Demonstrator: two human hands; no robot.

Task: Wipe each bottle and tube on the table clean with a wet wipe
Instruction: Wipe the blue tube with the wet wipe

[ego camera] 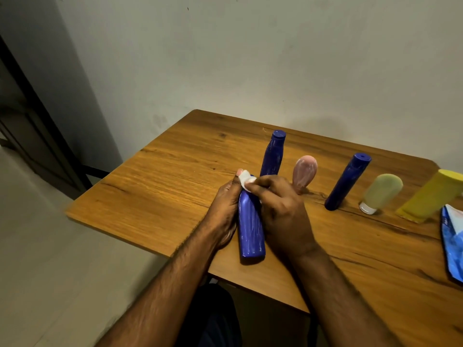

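Head cam: I see both hands working one item near the front-left of the wooden table (160, 171).

Left hand (226, 209): fingers curled round the held blue bottle (250, 229), gripping it from the left side w/ thumb tip up by the bottle's top end. Bottle is tilted, base toward me, lifted or resting at table edge, can't tell which. Streaks visible on its surface.

Right hand (283, 211): curled over the bottle's upper part from the right, fingertips pinching a white wet wipe (246, 180) against the bottle's neck/cap area. Cap itself is hidden by wipe + fingers.

Rest of the lineup, upright on the table behind/right of the hands:
- 2nd blue bottle (273, 154), just behind the hands
- pink tube (304, 172), cap end hidden behind the right hand
- 3rd blue bottle (347, 182), further right
- pale green tube (382, 194), standing on its white cap, slightly blurred
- yellow tube (432, 196), near right edge of view

Blue-white wipes pack (452, 244) lies flat at far right, partly cut off by the frame.

Wall directly behind table, dark door frame at left.
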